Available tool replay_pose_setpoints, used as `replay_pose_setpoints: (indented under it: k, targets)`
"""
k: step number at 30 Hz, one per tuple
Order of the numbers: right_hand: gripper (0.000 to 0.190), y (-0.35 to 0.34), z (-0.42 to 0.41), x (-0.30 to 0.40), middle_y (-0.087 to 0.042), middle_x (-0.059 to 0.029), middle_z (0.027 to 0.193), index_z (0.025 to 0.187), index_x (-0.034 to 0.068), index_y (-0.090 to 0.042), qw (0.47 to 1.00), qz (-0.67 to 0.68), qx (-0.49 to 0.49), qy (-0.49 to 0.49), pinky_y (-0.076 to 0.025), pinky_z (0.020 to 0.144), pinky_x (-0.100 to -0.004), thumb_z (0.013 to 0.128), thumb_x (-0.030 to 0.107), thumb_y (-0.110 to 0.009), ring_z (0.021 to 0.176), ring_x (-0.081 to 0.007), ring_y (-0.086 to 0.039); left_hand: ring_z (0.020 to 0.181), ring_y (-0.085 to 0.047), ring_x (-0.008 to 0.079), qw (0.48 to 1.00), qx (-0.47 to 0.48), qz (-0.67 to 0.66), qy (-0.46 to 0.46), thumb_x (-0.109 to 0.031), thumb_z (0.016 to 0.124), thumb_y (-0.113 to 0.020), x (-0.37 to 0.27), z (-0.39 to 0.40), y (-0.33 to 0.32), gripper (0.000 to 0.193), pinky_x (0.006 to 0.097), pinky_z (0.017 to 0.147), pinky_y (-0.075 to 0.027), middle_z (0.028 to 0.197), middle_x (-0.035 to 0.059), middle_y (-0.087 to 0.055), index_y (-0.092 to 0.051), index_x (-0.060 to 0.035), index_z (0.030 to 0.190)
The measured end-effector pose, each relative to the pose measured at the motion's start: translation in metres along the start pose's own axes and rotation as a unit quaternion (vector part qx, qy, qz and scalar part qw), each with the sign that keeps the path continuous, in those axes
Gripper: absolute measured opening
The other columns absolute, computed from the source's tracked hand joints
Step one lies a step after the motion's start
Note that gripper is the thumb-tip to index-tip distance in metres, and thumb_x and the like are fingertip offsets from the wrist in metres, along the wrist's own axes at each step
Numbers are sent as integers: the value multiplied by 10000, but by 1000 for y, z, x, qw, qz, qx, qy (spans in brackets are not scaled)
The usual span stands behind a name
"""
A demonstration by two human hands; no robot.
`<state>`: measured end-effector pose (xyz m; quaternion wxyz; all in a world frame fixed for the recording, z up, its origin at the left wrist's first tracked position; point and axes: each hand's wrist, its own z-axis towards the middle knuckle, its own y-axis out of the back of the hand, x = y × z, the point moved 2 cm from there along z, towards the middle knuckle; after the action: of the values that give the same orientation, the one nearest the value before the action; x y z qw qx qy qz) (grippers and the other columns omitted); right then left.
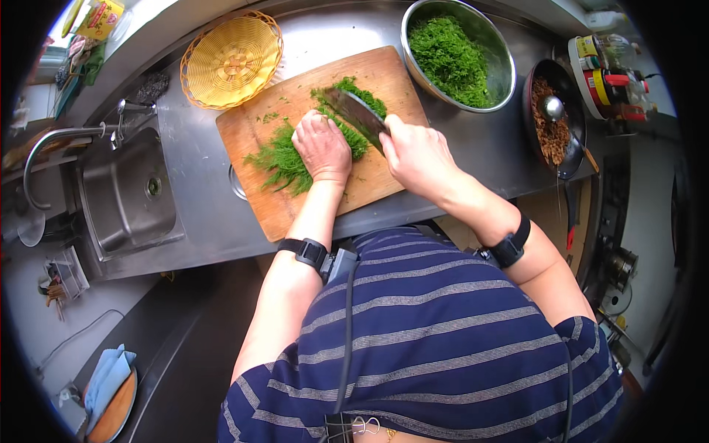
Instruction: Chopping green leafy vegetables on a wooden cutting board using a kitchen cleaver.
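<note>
A wooden cutting board [388,72] lies at a slant on the steel counter. My left hand [323,145] presses down on a bunch of feathery green herbs, like dill [282,158], its fingers curled near the blade. In my right hand [416,155] is the handle of a broad kitchen cleaver [357,113], its blade over the herbs just right of my left hand. Chopped herbs [368,99] lie beyond the blade. The cleaver's handle is mostly hidden by my fingers.
Behind the board stand a yellow wicker basket [191,72] and a steel bowl [507,72] of chopped greens. A pan [576,105] with browned crumbly food and a ladle [551,108] is at the right, near a bottle tray [587,94]. A sink [122,199] and faucet [61,133] are at the left.
</note>
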<state>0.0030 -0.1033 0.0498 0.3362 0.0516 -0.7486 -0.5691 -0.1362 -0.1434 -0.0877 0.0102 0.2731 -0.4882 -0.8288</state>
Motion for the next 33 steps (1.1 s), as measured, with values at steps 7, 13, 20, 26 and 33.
replay_pose_setpoints:
  k: [7, 13, 20, 26, 33]
  targets:
    - [160, -15, -3, 6, -651, -206, 713, 906, 9, -523, 995, -36, 90, -18, -511, 664, -501, 908, 164, -485, 685, -390, -660, 1092, -481, 319, 1000, 12, -7, 17, -148, 878, -551, 2, -1, -2, 208, 443, 958, -346, 1139, 134, -536, -502, -21, 1036]
    - [151, -56, 30, 3, -634, -214, 698, 890, 12, -500, 999, -20, 33, 4, -498, 631, -516, 905, 160, -528, 670, -402, -639, 1092, -488, 325, 1000, 12, 10, 11, -145, 850, -581, -2, 1, -3, 218, 454, 959, -356, 1145, 146, -553, -518, -16, 1015]
    - [190, -50, 32, -9, -655, -217, 744, 924, 29, -526, 999, 22, -15, -36, -514, 689, -506, 920, 218, -509, 719, -406, -656, 1084, -488, 320, 1000, 4, 0, 1, -160, 859, -569, -1, 3, -1, 214, 452, 950, -356, 1127, 138, -546, -517, -18, 1009]
    - [174, 2, -14, 3, -632, -236, 747, 931, 28, -513, 997, 12, 54, -55, -485, 675, -527, 930, 202, -515, 733, -441, -622, 1062, -479, 306, 1000, 6, 5, 11, -155, 898, -521, 3, -1, 0, 196, 433, 932, -345, 1108, 119, -530, -504, -26, 1045]
    - [194, -52, -3, 0, -652, -237, 764, 927, -4, -519, 996, 20, 46, -80, -506, 716, -521, 921, 189, -497, 735, -421, -653, 1056, -478, 309, 1000, 5, 20, 1, -158, 898, -516, -2, 2, -1, 195, 437, 927, -346, 1101, 122, -529, -498, -30, 1043]
